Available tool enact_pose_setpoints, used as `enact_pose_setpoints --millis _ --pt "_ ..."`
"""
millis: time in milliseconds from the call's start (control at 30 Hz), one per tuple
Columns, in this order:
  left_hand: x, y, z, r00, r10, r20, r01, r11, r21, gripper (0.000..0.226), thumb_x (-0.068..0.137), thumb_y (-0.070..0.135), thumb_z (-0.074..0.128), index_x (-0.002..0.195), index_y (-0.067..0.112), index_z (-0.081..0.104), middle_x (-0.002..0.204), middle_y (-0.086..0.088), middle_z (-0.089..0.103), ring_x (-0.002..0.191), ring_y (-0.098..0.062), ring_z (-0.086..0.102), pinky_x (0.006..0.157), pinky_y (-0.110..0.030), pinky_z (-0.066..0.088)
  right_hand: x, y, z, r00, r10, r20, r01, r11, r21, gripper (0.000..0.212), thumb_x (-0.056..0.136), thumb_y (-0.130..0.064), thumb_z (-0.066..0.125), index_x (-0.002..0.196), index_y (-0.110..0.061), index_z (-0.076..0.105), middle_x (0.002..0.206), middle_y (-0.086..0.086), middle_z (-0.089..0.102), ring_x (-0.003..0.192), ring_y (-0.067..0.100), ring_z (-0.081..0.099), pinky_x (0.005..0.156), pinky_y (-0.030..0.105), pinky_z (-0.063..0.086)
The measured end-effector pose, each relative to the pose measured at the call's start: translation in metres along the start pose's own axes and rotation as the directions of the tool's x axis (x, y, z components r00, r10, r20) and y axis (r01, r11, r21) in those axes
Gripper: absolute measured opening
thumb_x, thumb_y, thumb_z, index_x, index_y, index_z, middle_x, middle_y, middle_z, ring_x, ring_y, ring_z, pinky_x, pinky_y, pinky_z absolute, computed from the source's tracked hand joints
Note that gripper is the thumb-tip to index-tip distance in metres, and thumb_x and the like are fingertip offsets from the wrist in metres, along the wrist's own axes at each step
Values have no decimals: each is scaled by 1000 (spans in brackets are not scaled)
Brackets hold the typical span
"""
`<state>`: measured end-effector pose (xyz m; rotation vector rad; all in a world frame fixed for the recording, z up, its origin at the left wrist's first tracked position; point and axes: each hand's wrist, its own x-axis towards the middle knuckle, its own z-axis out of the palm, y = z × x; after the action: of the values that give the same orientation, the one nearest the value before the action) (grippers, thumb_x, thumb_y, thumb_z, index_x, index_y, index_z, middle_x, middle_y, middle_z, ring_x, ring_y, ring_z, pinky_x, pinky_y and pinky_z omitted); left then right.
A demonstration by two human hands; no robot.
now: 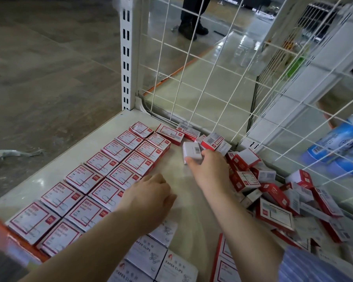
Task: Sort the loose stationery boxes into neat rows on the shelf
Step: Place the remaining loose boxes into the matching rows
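Fingers (189, 160) of the right hand (209, 169) curl around a small white box (192, 153) with a barcode on its side and hold it just above the shelf (177, 192). This box is at the far end of the shelf, just to the right of the two neat rows (102, 178) and touching the near edge of the loose boxes at the back. The left hand (149, 195) lies with its knuckles up on the shelf, beside the right edge of the rows; its fingers are bent under loosely and hold nothing that I can see.

The rows are made of flat red-and-white boxes, side by side, and run from the near left corner of the shelf toward the back. To the right of the rows, against the wire mesh wall (212, 78), is a loose heap (273, 198) of the same red-and-white boxes, lying tilted and on top of each other. Nearer than the rows, at the front edge of the shelf, lie white boxes marked PAPER CLIPS (147, 253). A striped sleeve (306, 265) shows on the right arm. Behind the mesh wall, far from the rows, a person's legs (192, 15) stand on the shiny floor. A blue packet (338, 147) hangs beyond the mesh on the right of the heap.
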<state>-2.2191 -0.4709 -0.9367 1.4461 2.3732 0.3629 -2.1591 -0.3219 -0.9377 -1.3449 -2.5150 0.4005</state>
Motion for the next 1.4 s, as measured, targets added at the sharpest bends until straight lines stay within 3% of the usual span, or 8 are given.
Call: enact_pose_setpoints --millis 367,467,600,733,833,1033,1267,1400 --pt "-7 13 0 998 -13 59 10 999 45 39 97 45 29 119 25 55 122 6 46 112 -14 44 97 -30 38 -2 2 -14 999 28 20 -31 991 132 21 81 -22 55 67 -11 44 63 3 45 61 21 43 42 20 17" --pt "-11 20 -2 997 -20 70 18 999 26 41 97 45 30 125 24 52 126 5 47 115 -14 44 102 -32 35 -7 8 -24 999 20 38 -28 972 234 18 79 -20 55 68 -7 49 73 11 60 67 26 60 47 24 30" --pt "-19 30 -10 999 -23 34 24 1000 -18 40 97 43 34 131 25 46 132 5 44 120 -15 43 103 -34 37 -25 13 -46 999 -37 -2 37 966 255 20 79 -19 57 76 0 61 74 11 63 70 25 57 51 28 38" --pt "-27 37 -14 997 -32 -71 28 998 -55 48 97 40 37 142 26 29 141 5 38 127 -16 39 105 -33 35 -47 18 -67 998 -61 -6 60 951 305 27 82 -17 60 97 5 66 91 16 68 88 29 63 79 43 51" --pt "-32 41 -15 986 -34 -161 19 996 -92 52 96 40 38 144 27 20 143 5 36 127 -16 40 104 -31 36 -64 24 -74 996 -84 22 72 937 343 33 83 -21 61 112 -7 66 103 2 69 93 13 62 86 29 50" --pt "-41 52 -17 958 60 -279 -98 987 -124 52 94 39 45 142 36 23 141 13 33 128 -10 36 102 -24 34 -87 33 -82 995 -97 26 77 902 425 27 84 -23 62 109 -14 69 95 -10 66 82 -7 57 70 2 42" --pt "-42 60 -15 939 102 -328 -145 983 -109 40 96 35 44 135 29 39 129 12 45 118 -9 43 94 -22 40 -97 40 -90 996 -63 69 16 841 541 18 83 -30 61 95 -22 71 82 -16 66 77 -7 60 68 10 48" --pt "-41 57 -12 944 -8 -330 -90 955 -281 35 95 28 46 130 24 48 122 8 53 108 -9 51 85 -22 45 -101 48 -92 995 -36 93 -27 803 596 16 90 -32 54 95 -25 68 78 -17 64 74 -5 59 68 12 45"
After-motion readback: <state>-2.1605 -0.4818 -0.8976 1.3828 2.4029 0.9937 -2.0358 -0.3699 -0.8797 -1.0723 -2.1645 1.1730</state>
